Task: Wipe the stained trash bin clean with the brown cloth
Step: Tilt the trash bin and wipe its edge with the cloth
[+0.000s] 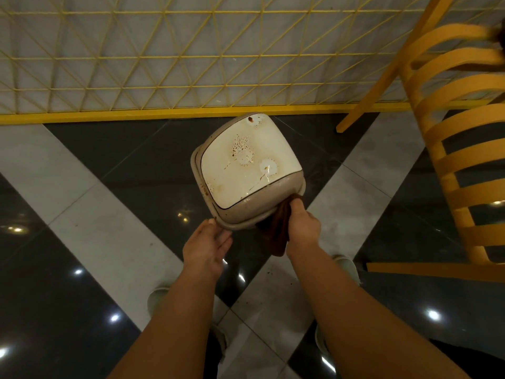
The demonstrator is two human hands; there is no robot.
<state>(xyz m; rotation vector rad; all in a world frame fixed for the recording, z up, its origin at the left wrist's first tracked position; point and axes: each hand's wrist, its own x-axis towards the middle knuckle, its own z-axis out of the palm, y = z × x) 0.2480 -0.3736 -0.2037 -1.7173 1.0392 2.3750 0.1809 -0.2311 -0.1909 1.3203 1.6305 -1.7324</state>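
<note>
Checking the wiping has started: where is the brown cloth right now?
In the head view, just right of centre, the brown cloth is gripped by the right hand against the trash bin's near right edge.

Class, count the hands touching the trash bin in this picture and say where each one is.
2. The left hand touches the trash bin's near-left rim; the right hand presses the brown cloth against its near-right side.

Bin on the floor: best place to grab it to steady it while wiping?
Grip the bin's protruding rim at its near edge, from the person's side, where the left hand already touches it. The lip gives fingers purchase; the stained lid is smooth. The right hand holds the cloth.
</note>
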